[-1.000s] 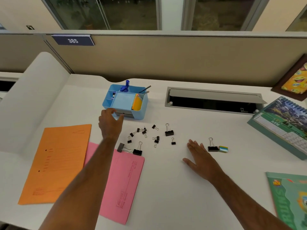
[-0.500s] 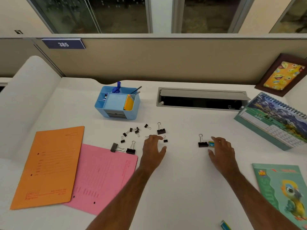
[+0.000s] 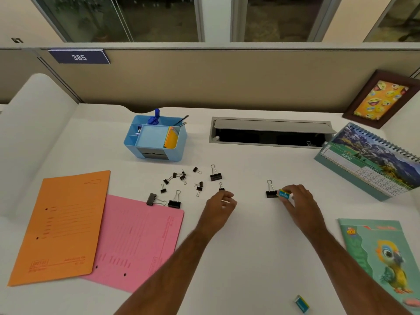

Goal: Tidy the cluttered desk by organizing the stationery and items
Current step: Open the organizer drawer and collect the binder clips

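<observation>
Pinching eraser (image 3: 284,195), long axis sideways

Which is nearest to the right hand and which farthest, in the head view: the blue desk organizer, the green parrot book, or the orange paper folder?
From the right hand:
1. Green parrot book, lower right, nearest.
2. Blue desk organizer, back left, past the clips.
3. Orange paper folder, far left edge, farthest.

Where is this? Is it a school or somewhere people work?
Most likely an office cubicle where someone works. A beige partition wall with a number plate reading 385 runs behind the white desk, and a desk calendar and a blue stationery organizer sit on it.
</observation>
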{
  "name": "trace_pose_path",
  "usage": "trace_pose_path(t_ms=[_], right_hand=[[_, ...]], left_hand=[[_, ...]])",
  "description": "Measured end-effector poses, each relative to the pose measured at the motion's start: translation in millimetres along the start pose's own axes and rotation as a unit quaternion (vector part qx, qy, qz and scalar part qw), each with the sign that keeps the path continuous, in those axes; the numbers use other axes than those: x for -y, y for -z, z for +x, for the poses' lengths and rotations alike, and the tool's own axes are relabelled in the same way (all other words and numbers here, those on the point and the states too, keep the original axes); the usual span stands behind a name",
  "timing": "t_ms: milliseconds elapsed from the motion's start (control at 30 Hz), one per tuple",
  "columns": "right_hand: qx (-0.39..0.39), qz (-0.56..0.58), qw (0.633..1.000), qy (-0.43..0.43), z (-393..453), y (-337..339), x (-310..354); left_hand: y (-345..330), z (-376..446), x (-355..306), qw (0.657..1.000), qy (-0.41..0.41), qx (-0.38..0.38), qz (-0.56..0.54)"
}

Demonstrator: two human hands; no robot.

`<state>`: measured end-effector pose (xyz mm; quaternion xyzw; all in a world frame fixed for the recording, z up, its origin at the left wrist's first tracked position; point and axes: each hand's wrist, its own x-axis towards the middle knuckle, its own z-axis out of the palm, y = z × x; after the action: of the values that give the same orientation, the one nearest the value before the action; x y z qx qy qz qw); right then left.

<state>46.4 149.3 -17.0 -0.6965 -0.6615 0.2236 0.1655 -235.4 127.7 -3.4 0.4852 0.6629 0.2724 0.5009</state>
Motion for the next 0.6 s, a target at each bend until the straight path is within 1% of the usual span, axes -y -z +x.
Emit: trace_pose_path(t_ms=[67, 167, 267, 400, 500, 600], right_hand=[[0.002, 0.032, 0.999, 0.021, -1, 1, 11], [0.003, 0.055, 0.995, 0.082, -2, -1, 31], [0.017, 0.064, 0.989, 0.132, -5, -4, 56], [0.02, 0.047, 0.987, 0.153, -9, -10, 87], [0.048, 0.069, 0.986, 0.142, -8, -19, 98], [0.081, 0.088, 0.983, 0.142, -8, -30, 97]], left_hand=[[-7, 0, -12, 0.998, 0.024, 0.024, -0.054], [-16, -3, -31, 0.988, 0.045, 0.067, -0.134], [-19, -7, -45, 0.98, 0.052, 0.077, -0.176], [-11, -7, -46, 0.983, 0.038, 0.027, -0.177], [3, -7, -39, 0.984, 0.045, -0.009, -0.173], [29, -2, -28, 0.98, 0.056, -0.062, -0.182]])
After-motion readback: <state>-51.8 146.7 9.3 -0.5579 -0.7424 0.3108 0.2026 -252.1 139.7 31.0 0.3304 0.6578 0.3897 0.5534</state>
